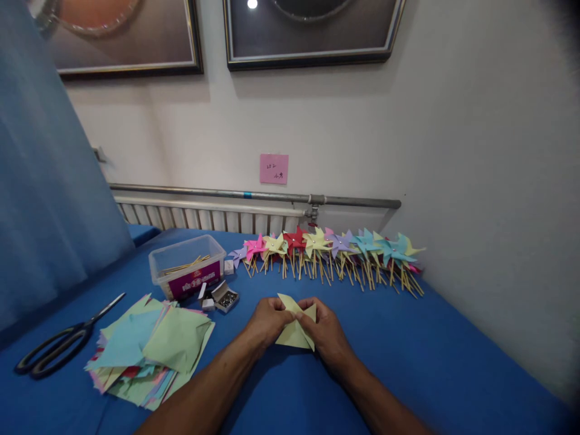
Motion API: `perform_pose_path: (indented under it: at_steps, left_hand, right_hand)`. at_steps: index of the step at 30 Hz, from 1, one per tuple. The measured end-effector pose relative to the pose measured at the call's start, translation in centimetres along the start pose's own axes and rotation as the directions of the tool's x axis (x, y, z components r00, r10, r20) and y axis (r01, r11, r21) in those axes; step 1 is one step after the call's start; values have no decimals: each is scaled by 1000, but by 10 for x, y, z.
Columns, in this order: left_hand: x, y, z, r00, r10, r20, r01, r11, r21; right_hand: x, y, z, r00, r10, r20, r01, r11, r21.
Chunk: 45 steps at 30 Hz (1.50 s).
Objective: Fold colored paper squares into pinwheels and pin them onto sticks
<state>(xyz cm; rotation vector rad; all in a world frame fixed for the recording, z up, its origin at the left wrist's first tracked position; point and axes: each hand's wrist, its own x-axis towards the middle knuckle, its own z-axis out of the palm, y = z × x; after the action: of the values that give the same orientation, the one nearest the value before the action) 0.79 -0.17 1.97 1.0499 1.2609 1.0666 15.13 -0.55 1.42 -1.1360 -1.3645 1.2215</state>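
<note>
A blue cloth-covered table (408,362) stands against a white wall with a radiator (203,217), a grey pipe (254,195), a pink note (273,168) and two framed pictures above. Both forearms reach forward and meet at the middle; the left hand (267,321) and right hand (324,329) pinch a folded yellow-green paper (294,332) between their fingertips, low over the cloth. Beyond the grip a row of paper pinwheels (335,254) lies along the wall. Left of it sit a clear plastic box (186,266) holding wooden sticks, small open boxes of pins (224,297), a stack of coloured paper squares (149,350) and black scissors (58,344).
</note>
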Motion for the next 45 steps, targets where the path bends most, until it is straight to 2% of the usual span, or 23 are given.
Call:
perform_pose_path:
  at_steps: [6, 12, 16, 22, 27, 33, 37, 41, 45]
  left_hand:
    - [4, 8, -9, 998, -33, -57, 25, 990, -136]
    - [8, 9, -22, 996, -6, -89, -16, 970, -243]
    - [7, 10, -21, 996, -30, -87, 5, 961, -276]
    - [4, 13, -17, 994, -35, -102, 12, 977, -211]
    - [5, 9, -12, 995, -26, -92, 10, 985, -171]
    - [8, 4, -12, 997, -8, -83, -2, 993, -118]
    - [6, 4, -11, 998, -17, -55, 9, 991, -135]
    - [2, 3, -5, 999, -36, -41, 28, 985, -171]
    - [-1, 2, -2, 999, -50, 22, 54, 970, -236]
  right_hand:
    - [2, 6, -2, 999, -35, 30, 29, 979, 204]
    - [4, 5, 0, 992, 7, 126, -50, 940, 337]
    - [1, 0, 3, 995, -37, 95, 7, 955, 298]
    - [-5, 1, 4, 983, -116, 139, 84, 972, 218]
    - [-4, 3, 0, 986, -140, 85, 132, 987, 89]
    - [-2, 1, -3, 978, -175, 116, 181, 983, -42]
    - [-1, 3, -2, 974, -206, 94, 212, 976, -56]
    - [0, 7, -1, 983, -182, 39, 183, 983, -32]
    - [2, 13, 1, 988, -151, -37, 151, 988, 21]
